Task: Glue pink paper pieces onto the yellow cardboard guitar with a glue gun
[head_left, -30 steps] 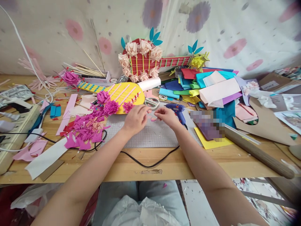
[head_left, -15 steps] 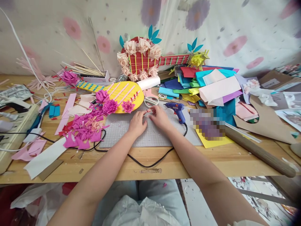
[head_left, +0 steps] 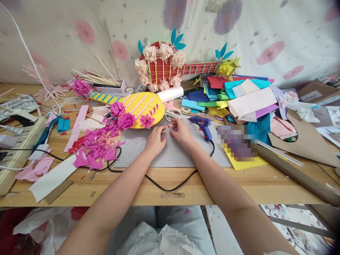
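At frame centre, a grey cutting mat (head_left: 159, 152) lies on the wooden table (head_left: 212, 184). On it, the left hand (head_left: 155, 140) and right hand (head_left: 180, 131) meet, fingertips pinched together on a small pink paper piece (head_left: 169, 126), just below the scissors (head_left: 172, 115).

Both hands meet at the middle of the cutting mat (head_left: 170, 156), left hand (head_left: 155, 141) beside right hand (head_left: 181, 132). Scissors (head_left: 172, 115) lie at twelve o'clock, the glue gun (head_left: 203, 125) at two, the paper guitar (head_left: 132, 106) at ten, scraps (head_left: 97, 145) at nine.
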Demonstrator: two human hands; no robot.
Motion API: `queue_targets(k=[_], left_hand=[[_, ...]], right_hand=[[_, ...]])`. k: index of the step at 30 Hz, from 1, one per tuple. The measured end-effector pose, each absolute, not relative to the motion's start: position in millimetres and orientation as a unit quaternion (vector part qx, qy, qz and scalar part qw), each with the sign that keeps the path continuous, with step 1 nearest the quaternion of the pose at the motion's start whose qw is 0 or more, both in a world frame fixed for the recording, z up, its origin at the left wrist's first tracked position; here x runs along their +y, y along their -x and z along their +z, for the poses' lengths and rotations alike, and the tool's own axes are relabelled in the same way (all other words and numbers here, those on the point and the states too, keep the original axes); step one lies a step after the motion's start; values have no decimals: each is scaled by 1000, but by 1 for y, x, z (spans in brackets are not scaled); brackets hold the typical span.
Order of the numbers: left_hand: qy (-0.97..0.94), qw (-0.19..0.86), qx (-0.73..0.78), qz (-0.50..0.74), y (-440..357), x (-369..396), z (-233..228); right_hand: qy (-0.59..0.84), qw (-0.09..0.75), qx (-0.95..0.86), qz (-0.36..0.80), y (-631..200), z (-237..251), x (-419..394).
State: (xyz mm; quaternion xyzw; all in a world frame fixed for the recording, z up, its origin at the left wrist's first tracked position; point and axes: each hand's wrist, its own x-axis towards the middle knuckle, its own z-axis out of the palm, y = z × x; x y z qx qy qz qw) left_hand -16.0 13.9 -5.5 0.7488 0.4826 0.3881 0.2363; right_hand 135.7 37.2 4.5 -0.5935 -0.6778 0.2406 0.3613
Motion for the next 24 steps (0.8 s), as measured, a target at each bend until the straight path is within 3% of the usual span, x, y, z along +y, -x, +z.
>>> queue_targets(k=[6, 11, 15, 19, 24], left_hand=[[-744, 242, 485, 389, 16, 13, -3], [-744, 249, 478, 395, 16, 13, -3], [-731, 255, 477, 417, 16, 15, -5], [-665, 337, 468, 475, 13, 17, -7], [-559, 459, 458, 517, 11, 20, -7]], right_hand=[[590, 337, -689, 250, -128, 8, 34], [585, 386, -655, 284, -126, 3, 35], [559, 454, -577, 386, -126, 5, 34], [520, 494, -496, 490, -124, 13, 28], [501, 502, -471, 525, -124, 18, 23]])
